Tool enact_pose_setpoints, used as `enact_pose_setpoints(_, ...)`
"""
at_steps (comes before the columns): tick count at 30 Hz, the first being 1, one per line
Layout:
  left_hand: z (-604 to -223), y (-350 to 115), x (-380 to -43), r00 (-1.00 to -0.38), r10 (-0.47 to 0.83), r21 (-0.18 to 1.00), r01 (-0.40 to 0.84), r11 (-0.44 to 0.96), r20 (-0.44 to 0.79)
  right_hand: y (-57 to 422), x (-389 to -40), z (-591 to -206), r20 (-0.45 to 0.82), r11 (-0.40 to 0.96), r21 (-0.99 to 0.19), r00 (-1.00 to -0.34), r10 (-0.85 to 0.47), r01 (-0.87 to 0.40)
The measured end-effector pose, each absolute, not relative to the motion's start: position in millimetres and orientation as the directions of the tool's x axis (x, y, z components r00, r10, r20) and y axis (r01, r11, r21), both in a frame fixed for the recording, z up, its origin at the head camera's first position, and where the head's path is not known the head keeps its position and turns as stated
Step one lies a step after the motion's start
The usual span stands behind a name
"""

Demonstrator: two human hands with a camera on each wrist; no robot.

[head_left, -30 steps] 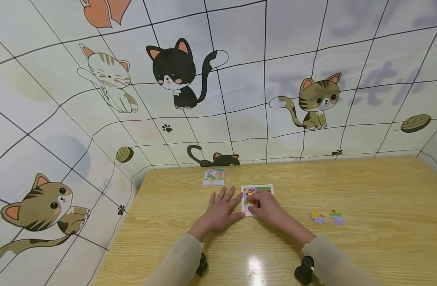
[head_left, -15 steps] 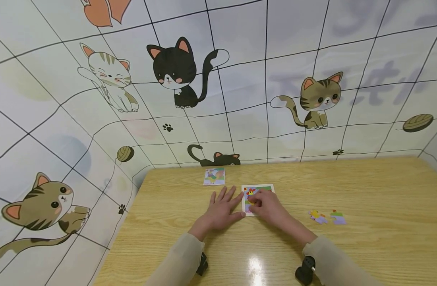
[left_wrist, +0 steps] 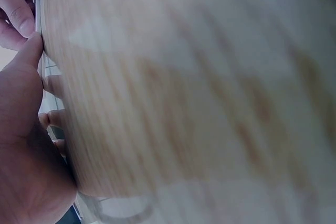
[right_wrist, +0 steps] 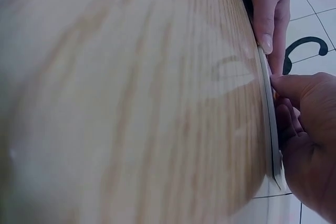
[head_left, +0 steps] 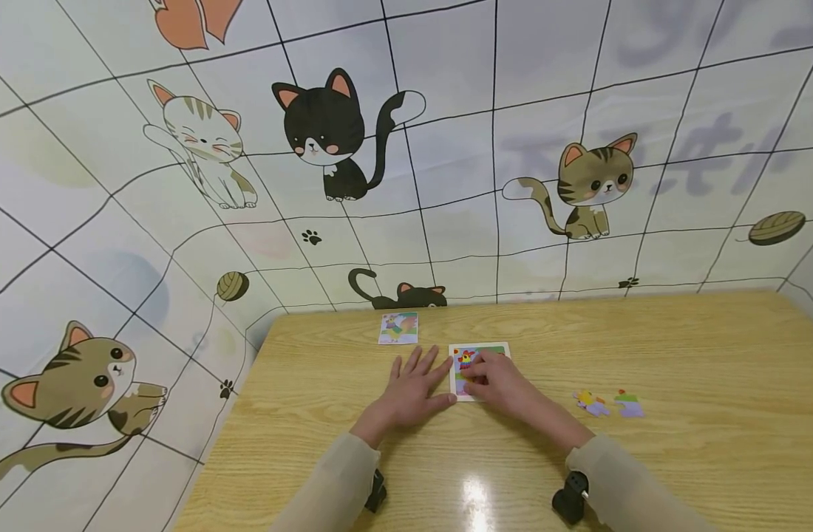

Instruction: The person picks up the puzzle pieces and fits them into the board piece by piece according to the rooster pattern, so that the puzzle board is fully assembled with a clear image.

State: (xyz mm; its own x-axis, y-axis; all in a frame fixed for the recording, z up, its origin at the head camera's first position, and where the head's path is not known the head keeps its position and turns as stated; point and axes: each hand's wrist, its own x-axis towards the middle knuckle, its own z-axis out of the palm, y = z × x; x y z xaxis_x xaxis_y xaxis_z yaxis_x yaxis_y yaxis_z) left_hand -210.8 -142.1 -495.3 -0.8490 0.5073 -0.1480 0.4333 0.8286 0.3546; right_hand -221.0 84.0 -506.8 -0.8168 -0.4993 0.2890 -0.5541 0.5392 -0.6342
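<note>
A square picture puzzle with a white frame (head_left: 452,384) lies on the wooden table in the head view. My left hand (head_left: 409,391) lies flat with spread fingers; its thumb and forefinger touch the frame's left edge. My right hand (head_left: 502,383) is over the puzzle, thumb and forefinger bent around a small puzzle piece in the picture, which the fingers mostly hide. In the right wrist view the right thumb (right_wrist: 294,86) is low at the board, with a bit of orange beside it. The left wrist view shows the left hand (left_wrist: 21,98) against the board's edge.
Loose puzzle pieces lie to the right: a yellow and purple cluster (head_left: 590,403) and a green and purple piece (head_left: 629,404). A square picture card (head_left: 398,328) lies at the table's back left. Behind the table (head_left: 686,347) hangs a cat-print cloth (head_left: 460,244).
My right thumb and forefinger have shifted slightly within the puzzle, and the right forearm has moved a little to the right. The left hand stays in place.
</note>
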Motion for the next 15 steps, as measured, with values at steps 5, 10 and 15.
enact_pose_setpoints(5, -493.9, -141.8, -210.4, -0.848, 0.507, 0.353, 0.432, 0.83, -0.153, 85.5, -221.7, -508.5, 0.359, 0.524, -0.569, -0.765, -0.535, -0.634)
enact_pose_setpoints(10, -492.9, -141.5, -210.0, -0.845, 0.512, 0.357, 0.436, 0.826, -0.153, 87.2, -221.4, -507.8, 0.35, 0.515, -0.562, -0.75, -0.561, -0.647)
enact_pose_setpoints(15, -493.1, -141.6, -210.3, -0.843, 0.516, 0.357, 0.44, 0.824, -0.152, 88.6, -221.9, -506.6, 0.341, 0.515, -0.568, -0.753, -0.563, -0.642)
